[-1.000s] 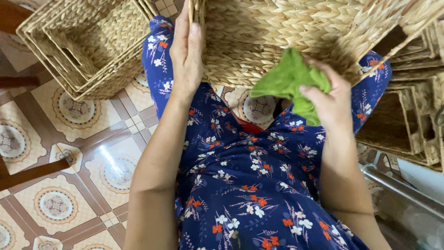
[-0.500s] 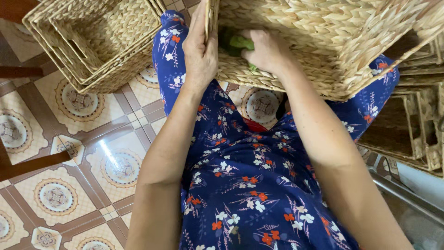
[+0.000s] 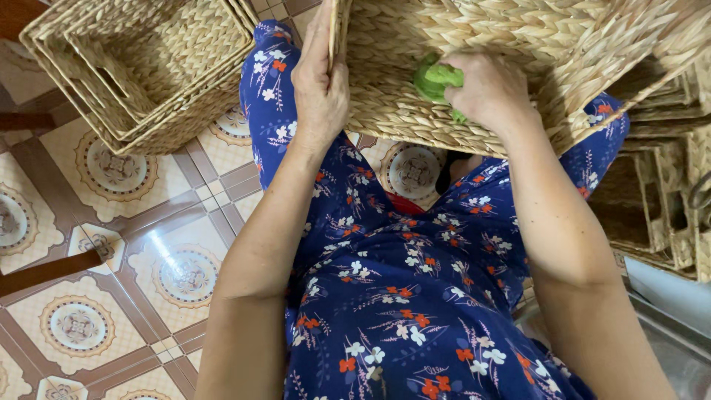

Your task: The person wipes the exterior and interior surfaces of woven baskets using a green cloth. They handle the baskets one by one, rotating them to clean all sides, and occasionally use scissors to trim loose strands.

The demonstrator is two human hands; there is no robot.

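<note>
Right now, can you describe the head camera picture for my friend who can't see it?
A person's right hand presses a green cloth against a big woven basket on their lap, while the left hand grips its edge. Nested baskets sit on the patterned tile floor.

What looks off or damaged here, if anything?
Nothing stands out. The woven basket on the lap looks intact; the left hand grips its edge, and the right hand presses a bunched green cloth against its side.

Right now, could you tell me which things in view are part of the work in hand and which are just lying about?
In hand:
- woven basket on the lap, steadied by the left hand
- green cloth pressed to it by the right hand

Lying about:
- nested baskets on the tiled floor
- stacked baskets at right
</note>
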